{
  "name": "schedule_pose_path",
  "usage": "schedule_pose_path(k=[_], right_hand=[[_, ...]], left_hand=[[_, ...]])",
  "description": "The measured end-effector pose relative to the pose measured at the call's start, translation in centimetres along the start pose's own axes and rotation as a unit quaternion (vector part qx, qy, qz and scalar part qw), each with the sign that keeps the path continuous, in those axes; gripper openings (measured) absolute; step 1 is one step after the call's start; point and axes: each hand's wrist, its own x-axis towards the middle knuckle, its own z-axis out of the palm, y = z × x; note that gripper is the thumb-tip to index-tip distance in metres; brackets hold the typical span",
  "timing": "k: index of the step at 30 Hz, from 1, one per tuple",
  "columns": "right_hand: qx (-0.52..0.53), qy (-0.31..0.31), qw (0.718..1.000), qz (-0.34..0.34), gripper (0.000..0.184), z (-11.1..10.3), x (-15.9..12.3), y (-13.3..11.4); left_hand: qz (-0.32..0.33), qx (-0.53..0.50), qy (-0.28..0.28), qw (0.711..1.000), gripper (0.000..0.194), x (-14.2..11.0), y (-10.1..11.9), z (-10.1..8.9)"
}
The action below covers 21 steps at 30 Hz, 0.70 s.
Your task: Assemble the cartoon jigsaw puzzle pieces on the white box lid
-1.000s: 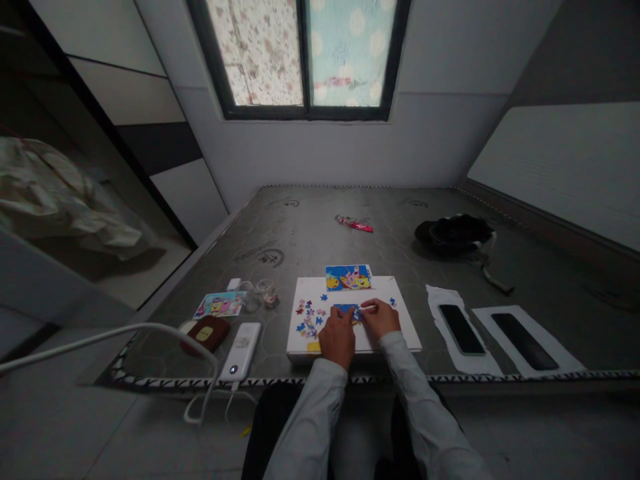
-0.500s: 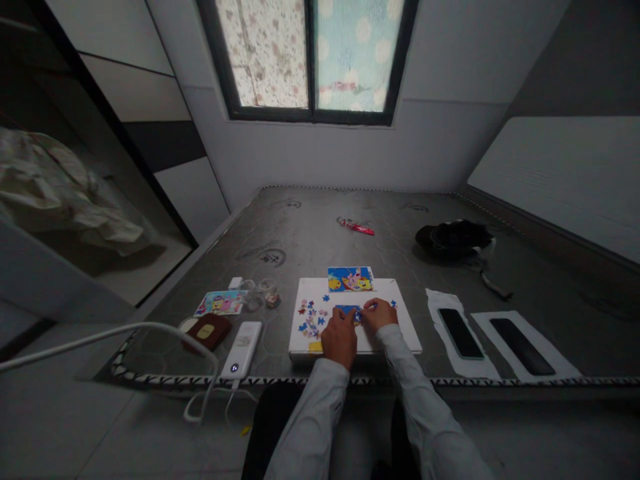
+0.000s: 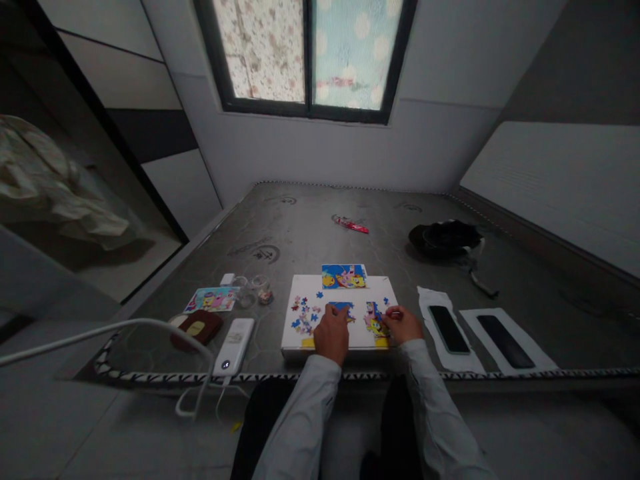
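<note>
Jigsaw work looks partly done: two joined sections lie on the white box (image 3: 358, 333), a mostly blue left section (image 3: 342, 305) and a yellow-and-blue right section (image 3: 375, 327), with a bare white gap between them. What seems left is closing that gap and fitting the loose pieces (image 3: 305, 325), most of them scattered along the box's left side, with strays near its far edge. The left hand (image 3: 331, 335) rests over the left section, hiding part of it; whether its grip pinches anything cannot be told. The right hand (image 3: 404, 325) has its fingertips at the right section's outer edge, and its grip is likewise too small to read. A picture card (image 3: 344, 276) overlaps the box's far side. On the grey bed (image 3: 300, 243) around it, a brown case (image 3: 200, 325) and a white power bank (image 3: 235, 345) sit to the left, a phone (image 3: 449, 329) to the right, and a black cap (image 3: 445, 239) farther off. These all lie clear of the box; only the hands cover the pieces.
</note>
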Motion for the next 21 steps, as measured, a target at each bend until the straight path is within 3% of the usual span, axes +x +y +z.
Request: schedule_pose_path(k=[4, 10, 21], right_hand=[[0.170, -0.051, 0.983, 0.047, 0.022, 0.5, -0.3, 0.1], [0.252, -0.085, 0.962, 0.059, 0.036, 1.0, -0.7, 0.3], [0.321, -0.139, 0.935, 0.068, 0.049, 0.9, -1.1, 0.2]], left_hand=[[-0.011, -0.009, 0.008, 1.000, 0.031, -0.1, 0.2, -0.3], [-0.013, -0.014, 0.042, 0.999, 0.034, -0.6, 0.9, -0.7], [0.138, -0.037, 0.013, 0.990, 0.035, -1.2, 2.3, 0.5]])
